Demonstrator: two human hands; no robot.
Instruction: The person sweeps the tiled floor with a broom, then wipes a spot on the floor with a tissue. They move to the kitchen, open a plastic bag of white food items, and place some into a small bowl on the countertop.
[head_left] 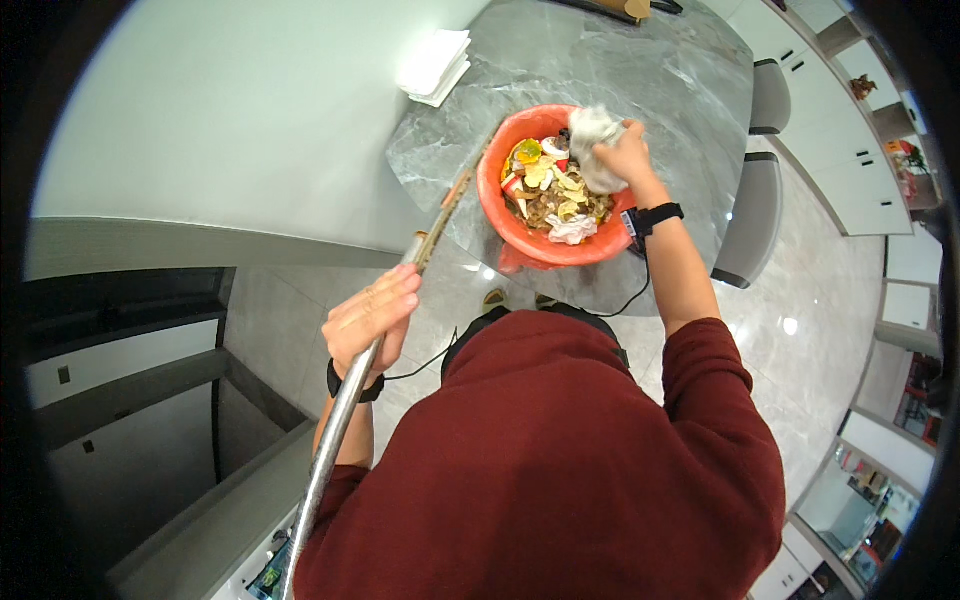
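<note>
Right hand (625, 155) clenched on a crumpled white cloth (592, 135), held over the far rim of the orange bin (500, 215). Bin is full of food scraps and tissue and sits against the near edge of the grey marble counter (620, 60). Left hand (370, 318) wrapped around a metal handle (335, 430), well apart from the bin, lower left. Folded white napkins (435, 65) lie at the counter's far-left edge.
</note>
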